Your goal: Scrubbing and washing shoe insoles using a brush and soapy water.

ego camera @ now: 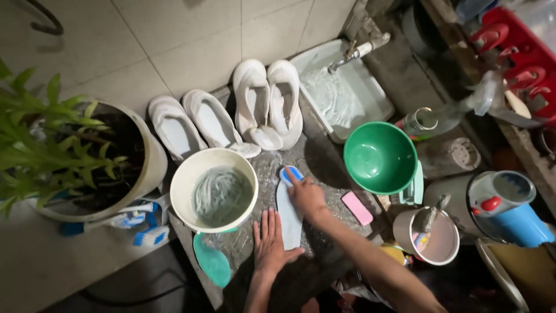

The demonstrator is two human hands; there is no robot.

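Observation:
A pale blue-grey shoe insole [287,219] lies flat on the wet stone slab [324,159]. My left hand [270,239] is spread flat, pressing down the insole's near end. Over the insole's far end, my right hand [306,194] grips a blue scrub brush [291,173]. A cream bucket [214,188] of soapy water stands just left of the insole. Behind it stand two pairs of white shoes [267,104], leaning against the tiled wall.
A green basin [379,157] sits right of the slab, and a pink soap bar [357,207] lies near it. A tap [354,53] runs into a white tray [370,87]. A potted plant [69,145], brushes [145,229], a teal insole [212,262] and cups [431,236] crowd the edges.

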